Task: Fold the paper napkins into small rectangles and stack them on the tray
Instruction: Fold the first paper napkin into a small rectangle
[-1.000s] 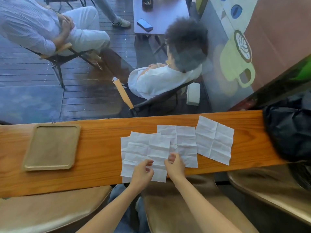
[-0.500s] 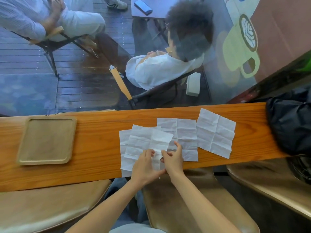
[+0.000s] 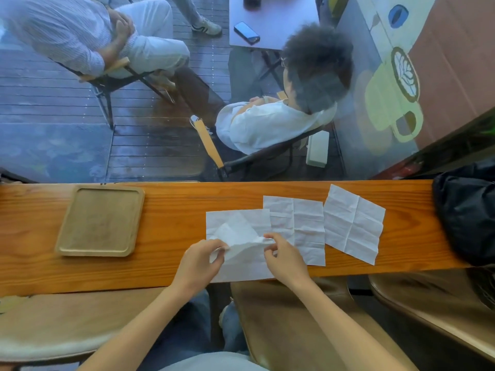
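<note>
Pinching one napkin (image 3: pixel 242 238) at the counter's (image 3: pixel 171 210) near edge, left hand (image 3: pixel 199 263) and right hand (image 3: pixel 285 259) lift it

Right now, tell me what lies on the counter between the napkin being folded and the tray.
Nothing visible does. Both hands, left hand and right hand, pinch the lifted napkin. Between it and the wooden tray, which holds nothing, only bare counter shows. The other napkins lie on the opposite side.

This looks like a café. A narrow wooden tabletop (image 3: pixel 174 207) runs along a window (image 3: pixel 134 145) painted with a latte cup (image 3: pixel 393 103). Beyond the glass, people sit on chairs (image 3: pixel 257 159) around a small table (image 3: pixel 278 25) on a wooden deck (image 3: pixel 150 140).
</note>
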